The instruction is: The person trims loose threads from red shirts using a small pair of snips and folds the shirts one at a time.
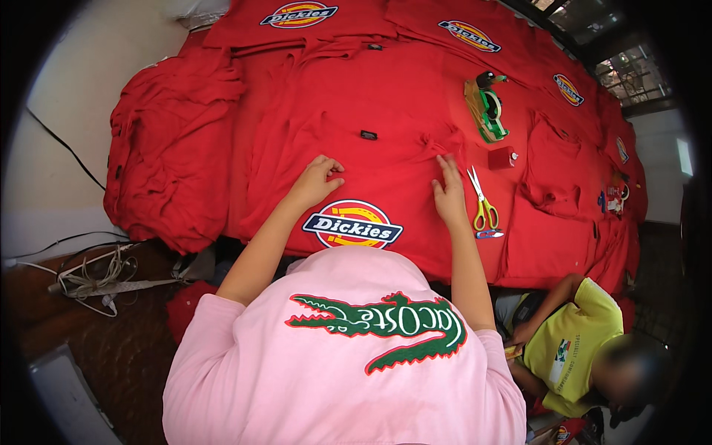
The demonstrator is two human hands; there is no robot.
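A red shirt (386,141) lies spread flat on the table, with an oval badge (353,223) in white, blue and yellow at its near edge. My left hand (319,178) rests on the cloth left of centre with its fingers curled under; whether they pinch the fabric is hidden. My right hand (449,194) lies flat on the shirt, fingers straight and pointing away, just below a bunched fold (439,141). Close to the right of that hand lie scissors (482,204) with yellow-green handles.
More red shirts (167,141) cover the whole table, some crumpled at the left. A green tape dispenser (486,107) and a small red box (503,157) sit right of centre. Another person in a yellow-green shirt (575,341) sits at lower right. Cables (96,278) lie on the floor at left.
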